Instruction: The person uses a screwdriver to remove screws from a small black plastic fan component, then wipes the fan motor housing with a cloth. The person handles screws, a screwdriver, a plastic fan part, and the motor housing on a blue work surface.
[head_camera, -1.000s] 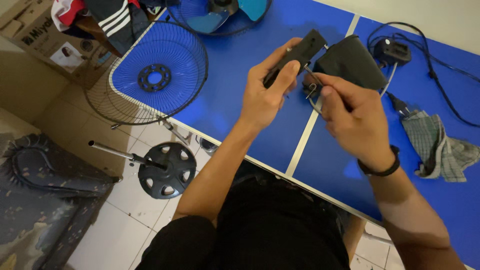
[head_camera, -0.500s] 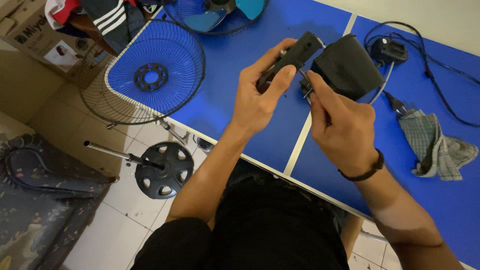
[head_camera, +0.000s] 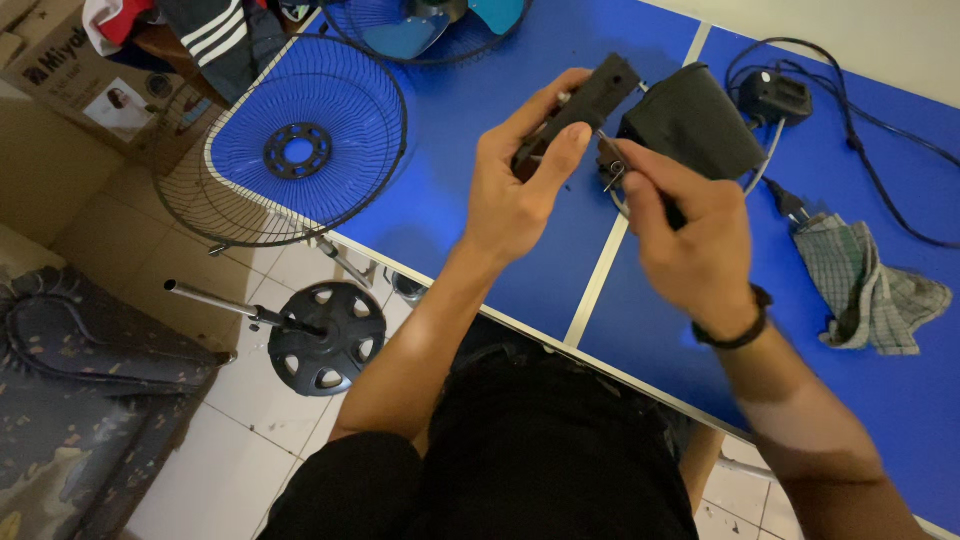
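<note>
My left hand grips a long black plastic fan part, held up above the blue table. My right hand is closed around a thin tool whose tip points at the underside of that part. Just behind both hands lies the black fan motor housing, with white wires running from it toward the held part.
A wire fan grille overhangs the table's left edge. Fan blades lie at the back. A black switch box with cable and plug sits at the right, beside a checked rag. The fan base with pole stands on the floor.
Both hands with the black part have shifted slightly toward the table's back. The right hand has brought its tool in closer under the part.
</note>
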